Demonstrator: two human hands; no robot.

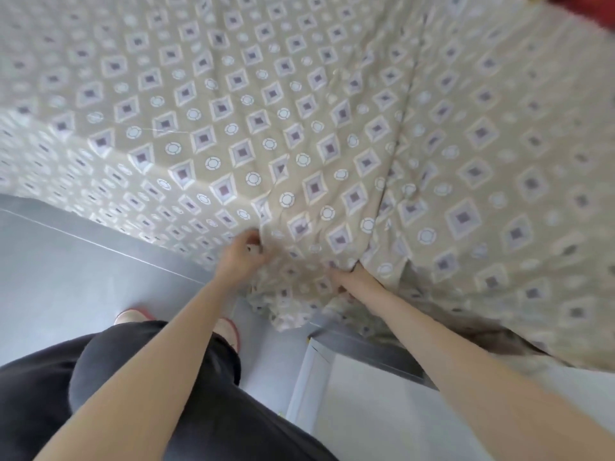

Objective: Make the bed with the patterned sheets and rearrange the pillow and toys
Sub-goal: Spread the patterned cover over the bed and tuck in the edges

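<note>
Well, sheet corner (289,296) inside left grip (241,255)

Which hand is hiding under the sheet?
The right hand: its fingers vanish beneath a fold of the patterned sheet. The left hand is in plain view, pinching the sheet from outside.

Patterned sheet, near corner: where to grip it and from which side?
Grip the patterned sheet at its bunched hanging corner, from the floor side: loose folds gather there, the top lies flat. The left hand and right hand pinch it there.
</note>
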